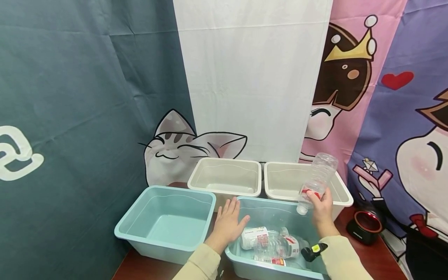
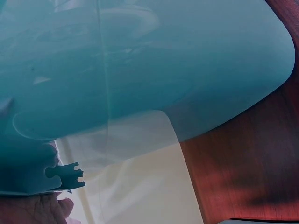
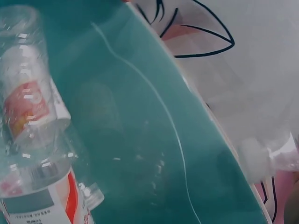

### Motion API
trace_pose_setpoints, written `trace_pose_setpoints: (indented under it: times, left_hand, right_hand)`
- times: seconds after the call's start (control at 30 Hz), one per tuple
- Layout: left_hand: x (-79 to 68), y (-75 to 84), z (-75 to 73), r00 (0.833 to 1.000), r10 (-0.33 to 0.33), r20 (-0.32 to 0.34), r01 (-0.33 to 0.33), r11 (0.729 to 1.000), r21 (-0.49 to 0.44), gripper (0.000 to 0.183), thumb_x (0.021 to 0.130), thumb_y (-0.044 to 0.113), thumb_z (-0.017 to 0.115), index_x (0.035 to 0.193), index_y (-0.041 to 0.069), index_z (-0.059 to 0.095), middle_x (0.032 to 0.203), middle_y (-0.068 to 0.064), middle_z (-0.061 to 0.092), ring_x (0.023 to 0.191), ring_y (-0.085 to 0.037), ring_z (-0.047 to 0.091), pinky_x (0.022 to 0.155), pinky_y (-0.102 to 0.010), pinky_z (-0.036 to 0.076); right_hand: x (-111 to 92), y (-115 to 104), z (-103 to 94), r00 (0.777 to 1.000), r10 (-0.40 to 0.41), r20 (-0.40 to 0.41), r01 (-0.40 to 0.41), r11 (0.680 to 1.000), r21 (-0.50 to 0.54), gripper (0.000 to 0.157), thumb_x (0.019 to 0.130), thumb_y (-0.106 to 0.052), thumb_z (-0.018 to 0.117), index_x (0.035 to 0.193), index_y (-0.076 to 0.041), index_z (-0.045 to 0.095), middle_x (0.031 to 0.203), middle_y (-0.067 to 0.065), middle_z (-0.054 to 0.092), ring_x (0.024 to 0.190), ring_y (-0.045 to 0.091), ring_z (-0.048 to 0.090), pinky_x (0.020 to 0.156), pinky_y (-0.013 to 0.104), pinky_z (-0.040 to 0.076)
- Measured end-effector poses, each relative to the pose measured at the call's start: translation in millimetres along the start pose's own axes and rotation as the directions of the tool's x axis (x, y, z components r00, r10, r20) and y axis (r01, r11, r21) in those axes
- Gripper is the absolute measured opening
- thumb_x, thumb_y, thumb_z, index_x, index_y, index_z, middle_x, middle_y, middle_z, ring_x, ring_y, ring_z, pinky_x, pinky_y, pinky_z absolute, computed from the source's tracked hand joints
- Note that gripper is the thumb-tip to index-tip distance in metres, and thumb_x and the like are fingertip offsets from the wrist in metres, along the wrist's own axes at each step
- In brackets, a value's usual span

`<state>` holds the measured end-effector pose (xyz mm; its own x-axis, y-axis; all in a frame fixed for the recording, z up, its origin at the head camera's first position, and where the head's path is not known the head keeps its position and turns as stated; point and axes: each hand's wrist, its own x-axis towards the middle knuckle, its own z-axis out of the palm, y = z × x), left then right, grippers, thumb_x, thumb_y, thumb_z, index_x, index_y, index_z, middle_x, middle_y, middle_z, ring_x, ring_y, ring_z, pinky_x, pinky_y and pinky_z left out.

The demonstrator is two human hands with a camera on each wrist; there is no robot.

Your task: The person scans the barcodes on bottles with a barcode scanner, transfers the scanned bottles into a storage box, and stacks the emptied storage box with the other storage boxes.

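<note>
My right hand (image 1: pixel 323 213) grips a clear plastic bottle (image 1: pixel 321 171) near its red label, over the back right of a blue bin (image 1: pixel 271 212). The bottle tilts, its white cap end (image 3: pixel 254 158) lower and its base up to the right. Inside that bin lie several clear bottles with labels, such as a white-labelled bottle (image 1: pixel 252 238) and a red-and-white-labelled bottle (image 3: pixel 42 200). With fingers straight, my left hand (image 1: pixel 229 222) rests at the bin's left rim. The left wrist view shows mostly the bin's outer wall (image 2: pixel 196 70).
A second blue bin (image 1: pixel 164 221) stands at the left. Behind are two cream bins, a left one (image 1: pixel 225 177) and a right one (image 1: pixel 285 179). A black round device (image 1: pixel 365 227) sits at the right on the brown table (image 1: pixel 376 258). Printed cloth hangs behind.
</note>
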<state>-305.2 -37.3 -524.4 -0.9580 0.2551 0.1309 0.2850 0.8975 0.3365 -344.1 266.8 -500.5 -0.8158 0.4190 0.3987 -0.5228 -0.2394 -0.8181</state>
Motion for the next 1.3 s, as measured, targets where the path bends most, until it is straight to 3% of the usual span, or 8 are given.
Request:
trace_pose_setpoints:
  times: [0.23, 0.5, 0.83, 1.07, 1.3]
  left_hand:
    - [0.3, 1.6, -0.5, 1.000, 0.004, 0.007, -0.004, 1.000, 0.000, 0.080, 0.104, 0.062, 0.031, 0.157, 0.002, 0.033, 0.166, -0.013, 0.023, 0.154, -0.035, 0.019, 0.121, -0.058, 0.018]
    - [0.6, 2.1, 1.3, 1.000, 0.010, -0.004, -0.010, 1.000, 0.004, 0.082, 0.103, 0.063, 0.030, 0.157, 0.002, 0.033, 0.166, -0.014, 0.024, 0.153, -0.036, 0.019, 0.121, -0.058, 0.018]
    - [-1.1, 1.5, 2.6, 1.000, 0.018, 0.005, -0.018, 1.000, -0.002, 0.079, 0.104, 0.060, 0.033, 0.157, 0.002, 0.033, 0.166, -0.014, 0.024, 0.153, -0.036, 0.019, 0.121, -0.059, 0.018]
    - [-0.7, 0.6, 1.4, 1.000, 0.018, 0.008, -0.018, 1.000, -0.015, 0.079, 0.104, 0.061, 0.032, 0.157, 0.002, 0.033, 0.166, -0.014, 0.023, 0.154, -0.036, 0.018, 0.121, -0.059, 0.018]
    - [-1.1, 0.4, -0.3, 1.000, 0.021, 0.002, -0.021, 0.999, -0.047, 0.079, 0.105, 0.060, 0.033, 0.157, 0.001, 0.032, 0.166, -0.016, 0.023, 0.153, -0.038, 0.018, 0.120, -0.061, 0.016]
  right_hand:
    - [1.8, -3.5, -3.1, 0.999, -0.036, 0.040, 0.031, 0.991, 0.128, 0.057, 0.087, 0.020, 0.049, 0.134, -0.012, 0.047, 0.118, 0.002, 0.061, 0.102, 0.010, 0.065, 0.082, 0.018, 0.054]
    - [1.6, -6.1, -2.0, 1.000, 0.011, 0.028, -0.016, 0.981, 0.193, 0.071, 0.084, 0.029, 0.046, 0.141, -0.012, 0.036, 0.128, 0.008, 0.051, 0.107, 0.012, 0.063, 0.083, 0.019, 0.056]
    - [2.9, -11.0, -3.3, 0.998, 0.056, -0.016, -0.051, 0.970, 0.236, 0.067, 0.086, 0.028, 0.051, 0.137, -0.014, 0.038, 0.124, 0.007, 0.056, 0.101, 0.013, 0.066, 0.076, 0.022, 0.058]
    - [12.1, -24.2, -3.1, 0.987, 0.126, -0.104, -0.091, 0.954, 0.287, 0.058, 0.088, 0.025, 0.052, 0.127, -0.016, 0.038, 0.117, 0.009, 0.053, 0.081, 0.012, 0.066, 0.057, 0.020, 0.056]
    - [15.4, -30.7, -20.3, 0.982, 0.130, -0.136, -0.053, 0.884, 0.464, 0.060, 0.088, 0.025, 0.054, 0.129, -0.014, 0.036, 0.126, 0.011, 0.048, 0.093, 0.018, 0.066, 0.065, 0.029, 0.061]
